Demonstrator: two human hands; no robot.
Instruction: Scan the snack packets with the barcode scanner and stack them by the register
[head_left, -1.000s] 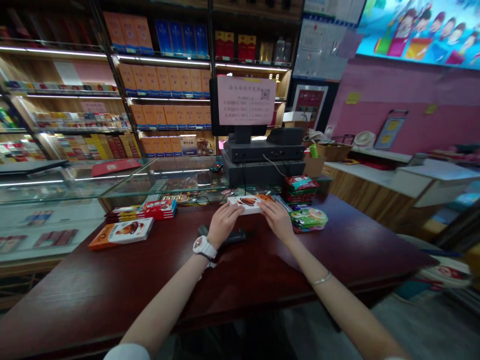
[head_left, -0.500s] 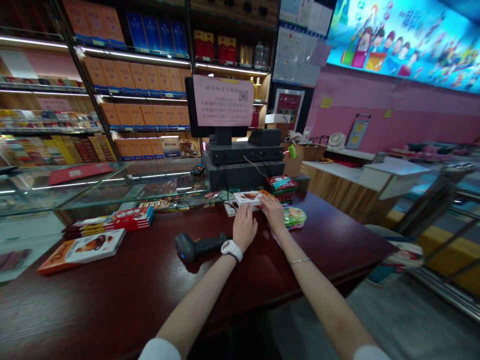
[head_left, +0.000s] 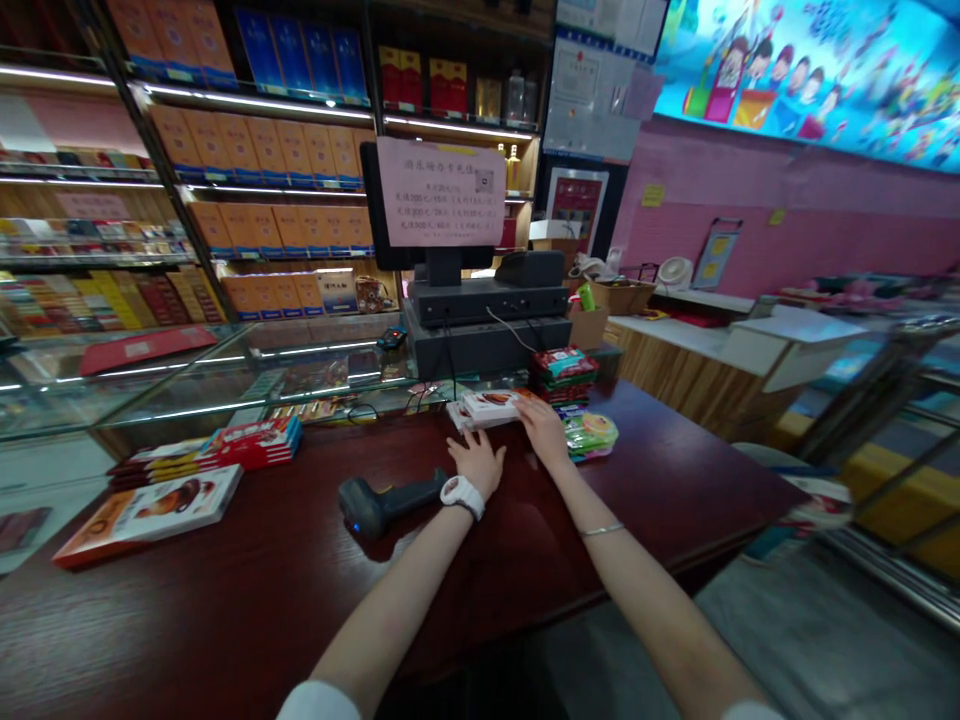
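Observation:
A white and orange box [head_left: 491, 402] lies on a stack at the back of the dark red table [head_left: 300, 580], below the monitor. My left hand [head_left: 477, 464], with a white watch on its wrist, is just in front of the stack, fingers spread and holding nothing. My right hand [head_left: 543, 428] rests on the right end of the box, its fingers bent over the edge. To the left of my left hand lies a black barcode scanner [head_left: 386, 502]. Green packets [head_left: 589, 434] lie right of my right hand.
Red packets [head_left: 562, 372] are piled behind the green ones. At the left are another orange and white box [head_left: 154, 510] and red packages [head_left: 255, 442]. A monitor base [head_left: 487, 335] and glass display counter [head_left: 180, 392] stand behind.
My left hand has drawn back from the box and spread its fingers. My right hand has stayed at the box's right end. The whole view has shifted slightly.

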